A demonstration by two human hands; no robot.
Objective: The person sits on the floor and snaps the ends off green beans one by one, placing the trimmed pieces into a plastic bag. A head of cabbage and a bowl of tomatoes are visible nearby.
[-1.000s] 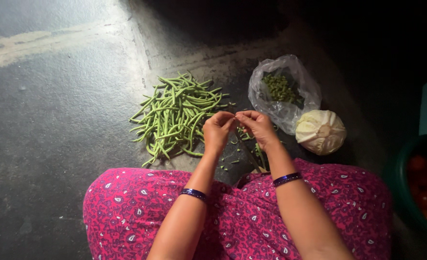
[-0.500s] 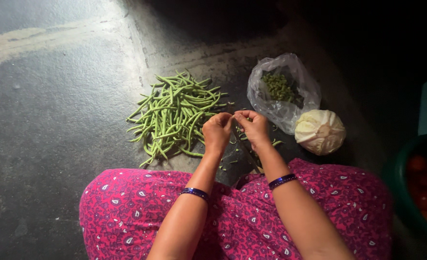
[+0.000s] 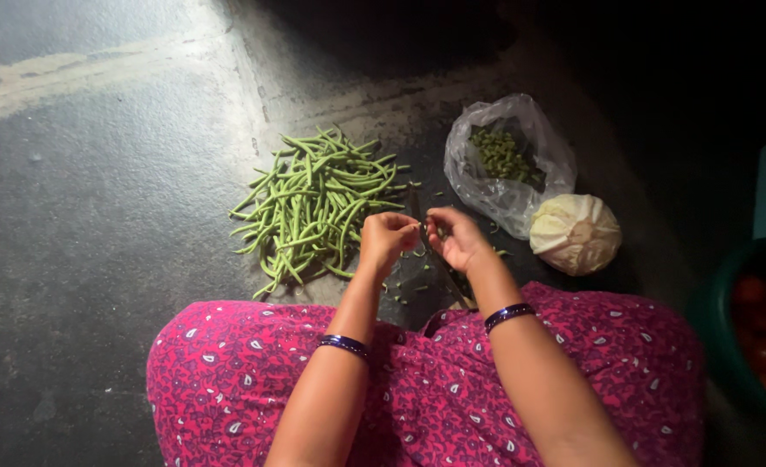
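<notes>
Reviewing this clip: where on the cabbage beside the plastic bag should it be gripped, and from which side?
Probably from above, fingers spread over the cabbage's rounded sides. It is round with no handle, its top is exposed, and the plastic bag crowds its upper-left side.

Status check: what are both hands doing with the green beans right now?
Left hand and right hand together, pinching something small between them, too small to tell. Green bean pile on floor, left of hands. Plastic bag and cabbage to the right.

On the dark stone floor (image 3: 98,216) lie a pale cabbage (image 3: 575,233) beside a clear plastic bag (image 3: 508,164) of green pieces, and a green basin (image 3: 750,329) holding tomatoes (image 3: 759,333).
</notes>
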